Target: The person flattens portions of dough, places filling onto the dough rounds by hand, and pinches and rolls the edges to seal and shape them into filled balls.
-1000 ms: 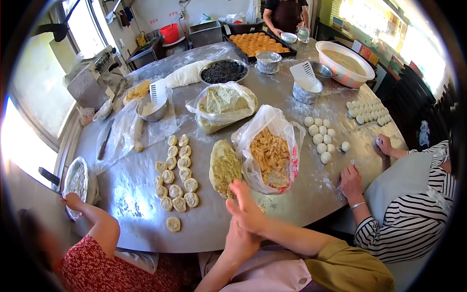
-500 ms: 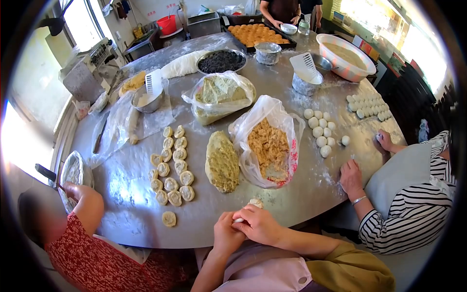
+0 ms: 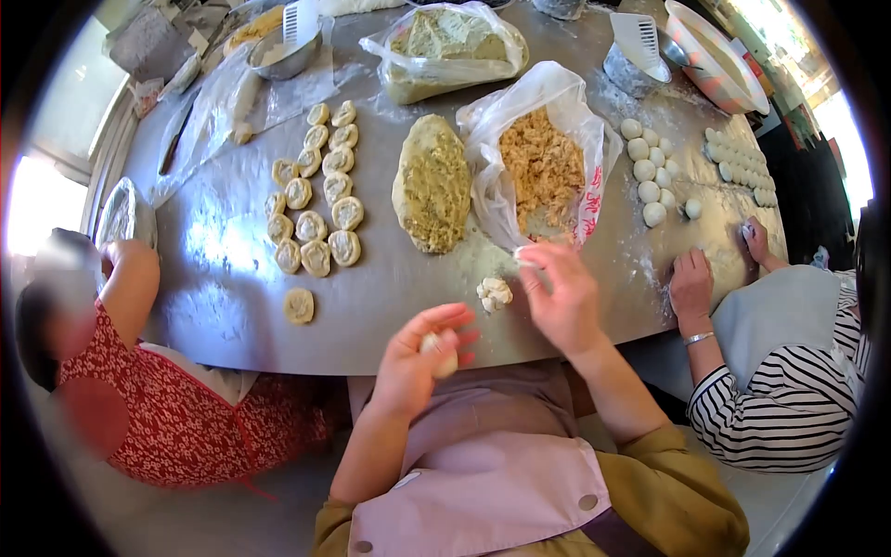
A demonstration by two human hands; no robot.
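Observation:
My left hand (image 3: 418,357) is curled around a pale dough piece (image 3: 440,355) near the table's front edge. Higher and to the right, my right hand (image 3: 564,295) pinches a small white bit of dough (image 3: 525,258) between thumb and fingers. Between the two hands, a little heap of dough scraps (image 3: 495,294) lies on the metal table. Beyond them sit a greenish oval lump (image 3: 432,184) and an open plastic bag of brown filling (image 3: 541,165). Flattened dough rounds (image 3: 312,226) stand in rows at the left, with one round (image 3: 299,305) apart in front.
A person in red (image 3: 195,408) is at the left, reaching toward a lined bowl (image 3: 127,218). At the right, a person in stripes (image 3: 780,371) has both hands on the table near white dough balls (image 3: 648,170). A bag of green filling (image 3: 450,46) stands farther back.
The view has tilted down. My hands, together half a second ago, have moved apart, the left with the dough piece and the right with a small bit. The dough scraps now show on the table.

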